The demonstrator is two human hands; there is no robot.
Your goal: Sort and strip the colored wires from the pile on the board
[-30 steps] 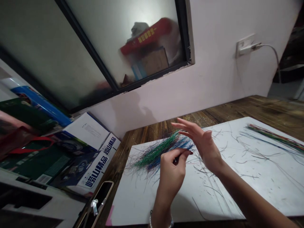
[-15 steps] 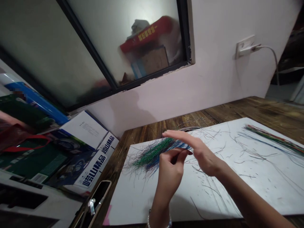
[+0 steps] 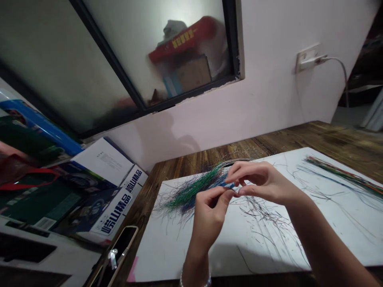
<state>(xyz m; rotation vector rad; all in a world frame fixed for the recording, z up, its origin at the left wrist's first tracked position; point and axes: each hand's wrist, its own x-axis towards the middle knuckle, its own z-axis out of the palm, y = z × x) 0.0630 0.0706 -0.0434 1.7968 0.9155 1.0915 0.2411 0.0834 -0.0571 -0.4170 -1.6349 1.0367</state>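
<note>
Thumb and forefinger of the left hand (image 3: 210, 213) pinch together, hold too small to discern. The right hand (image 3: 266, 183), half-curled, bends inward to those fingertips, grip unclear; green-and-blue strands (image 3: 193, 193) lie beyond on the white board (image 3: 167, 255).

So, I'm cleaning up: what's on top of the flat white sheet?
On the flat white sheet: a green and blue pile of thin strands at left, a long multicoloured strand bundle at right, loose dark strands between. What the left hand and right hand cover can't be seen.
</note>
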